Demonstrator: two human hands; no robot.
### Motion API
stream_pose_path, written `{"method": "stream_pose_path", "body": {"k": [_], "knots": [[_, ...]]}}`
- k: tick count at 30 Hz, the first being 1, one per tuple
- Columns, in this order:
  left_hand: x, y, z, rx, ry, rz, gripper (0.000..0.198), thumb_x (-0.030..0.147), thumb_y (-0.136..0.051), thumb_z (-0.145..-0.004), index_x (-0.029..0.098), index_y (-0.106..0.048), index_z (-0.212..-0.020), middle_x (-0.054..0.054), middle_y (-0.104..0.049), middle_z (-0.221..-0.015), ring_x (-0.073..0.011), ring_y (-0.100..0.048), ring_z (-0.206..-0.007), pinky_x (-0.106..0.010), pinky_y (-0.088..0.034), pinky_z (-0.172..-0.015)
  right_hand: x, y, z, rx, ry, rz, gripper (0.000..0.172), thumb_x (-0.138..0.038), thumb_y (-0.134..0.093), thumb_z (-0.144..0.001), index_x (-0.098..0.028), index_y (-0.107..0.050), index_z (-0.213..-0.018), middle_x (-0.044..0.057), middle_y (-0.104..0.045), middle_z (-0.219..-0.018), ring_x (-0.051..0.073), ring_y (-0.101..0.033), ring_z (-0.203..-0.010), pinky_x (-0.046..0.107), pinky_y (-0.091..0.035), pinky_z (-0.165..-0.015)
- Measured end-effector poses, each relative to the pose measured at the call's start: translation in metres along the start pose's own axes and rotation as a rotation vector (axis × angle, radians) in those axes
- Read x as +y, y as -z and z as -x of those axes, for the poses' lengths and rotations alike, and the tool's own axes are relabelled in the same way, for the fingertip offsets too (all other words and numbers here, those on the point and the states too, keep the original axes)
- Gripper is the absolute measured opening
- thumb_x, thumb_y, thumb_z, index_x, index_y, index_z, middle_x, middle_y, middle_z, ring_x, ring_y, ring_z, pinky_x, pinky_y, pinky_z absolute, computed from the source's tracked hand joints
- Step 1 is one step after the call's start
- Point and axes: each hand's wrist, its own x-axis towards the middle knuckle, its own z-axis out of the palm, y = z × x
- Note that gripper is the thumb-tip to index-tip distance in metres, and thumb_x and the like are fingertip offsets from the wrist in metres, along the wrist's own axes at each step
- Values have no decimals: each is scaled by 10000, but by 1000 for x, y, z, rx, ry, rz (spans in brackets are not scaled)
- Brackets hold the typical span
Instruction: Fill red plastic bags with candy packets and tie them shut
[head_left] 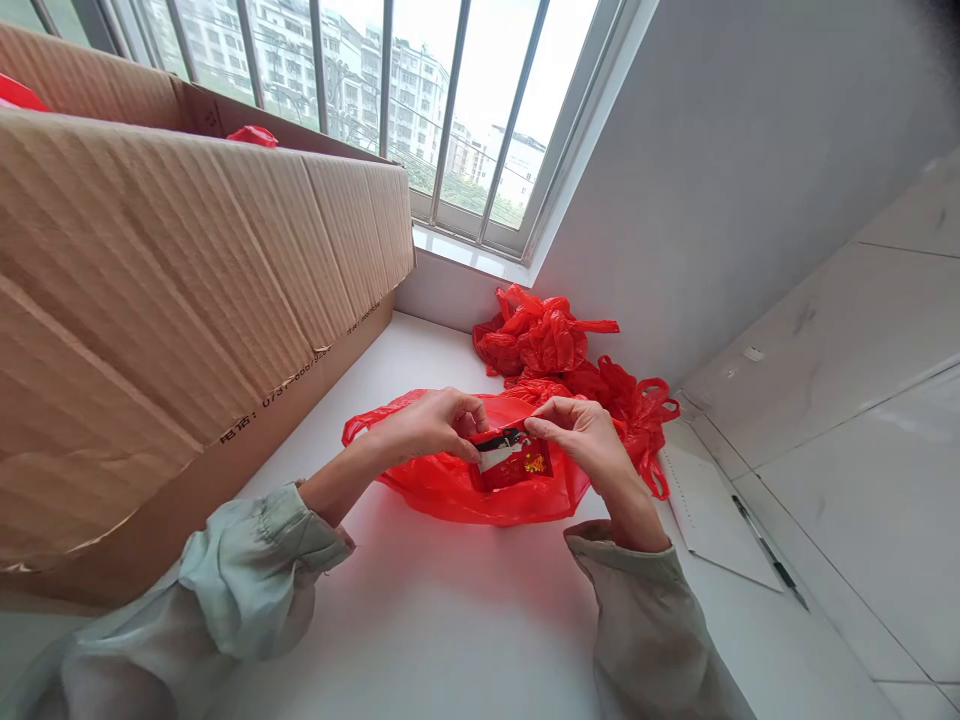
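A small red packet [516, 462] with a black-and-white top part and gold print lies tilted over a spread red plastic bag [442, 492]. My left hand [439, 425] grips the packet's upper left corner between thumb and fingers. At the upper right corner, my right hand [589, 432] pinches the edge with thumb and forefinger. Both hands are closed, close together above the bag. Whether the packet's top is torn cannot be made out. The bag's far side is partly hidden behind my hands.
Crumpled red plastic bags [536, 335] are heaped against the wall behind. A large cardboard box [187, 270] fills the left, with bits of red plastic showing inside. A notebook [724, 520] and a pen [771, 553] lie at the right by the tiled wall. A barred window [420, 110] stands behind.
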Motion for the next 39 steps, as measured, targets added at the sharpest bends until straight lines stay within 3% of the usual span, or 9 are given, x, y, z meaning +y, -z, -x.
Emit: {"method": "stream_pose_path", "body": {"k": [2, 6, 8, 11, 15, 19, 22, 26, 39], "knots": [[-1, 2, 0, -8, 5, -6, 192, 217, -693, -618, 187, -644, -802, 4, -656, -780, -188, -610, -769, -260, -443, -628, 1, -2, -1, -1, 5, 26, 161, -343, -710, -744, -186, -701, -706, 7, -704, -700, 153, -622, -675, 269, -450, -664], [6, -1, 3, -20, -28, -27, 404, 234, -734, -610, 211, -653, -1005, -27, -667, -1040, -228, -592, -1011, -267, -457, -754, -3, -6, 2, 2, 51, 112, 158, -341, -699, -770, -196, -700, -706, -6, -688, -694, 146, -601, -677, 263, -436, -659], [9, -7, 4, -21, -75, -69, 397, 292, -772, -623, 214, -648, -993, -5, -655, -981, -207, -582, -941, -257, -431, -732, -7, -8, 4, -10, 88, 106, 142, -324, -694, -780, -201, -702, -709, -12, -686, -703, 142, -603, -695, 257, -439, -671], [10, -16, 0, -44, -149, -129, 208, 303, -747, -668, 187, -610, -772, 45, -541, -698, -141, -493, -670, -247, -344, -589, -11, -10, 7, -32, 125, 60, 118, -304, -693, -782, -204, -712, -723, -13, -691, -717, 141, -609, -709, 250, -451, -680], [6, -19, -4, -41, -97, -140, 324, 308, -747, -651, 186, -457, -574, 68, -381, -557, -105, -346, -548, -261, -232, -500, -8, -8, 4, -17, 111, 55, 131, -328, -703, -769, -204, -723, -732, 2, -703, -724, 154, -615, -705, 260, -470, -673], [4, -15, -4, -21, -4, -96, 320, 329, -752, -630, 187, -472, -567, 65, -407, -541, -111, -365, -539, -262, -212, -486, -5, -5, 2, -7, 60, 88, 207, -403, -684, -789, -205, -733, -827, 27, -728, -804, 178, -645, -764, 281, -491, -710], [2, -12, -3, -15, 3, -1, 255, 335, -729, -657, 180, -531, -616, 61, -423, -566, -115, -397, -562, -249, -230, -506, -8, -4, 5, -108, 17, 126, 282, -423, -709, -765, -212, -723, -951, 17, -733, -871, 177, -652, -780, 272, -488, -701], [-2, -10, -5, -35, -22, 125, 250, 376, -738, -677, 175, -591, -700, 63, -443, -613, -114, -409, -601, -232, -263, -532, -11, -5, 5, -238, 23, 75, 193, -353, -653, -792, -183, -729, -838, 5, -723, -829, 167, -635, -771, 251, -474, -683], [2, -12, -3, -12, 38, 90, 217, 331, -748, -617, 173, -602, -645, 51, -505, -590, -138, -466, -602, -243, -306, -542, -5, -10, 3, -227, 15, 53, 149, -315, -631, -786, -191, -712, -776, -11, -694, -756, 157, -611, -717, 244, -448, -634]]}}
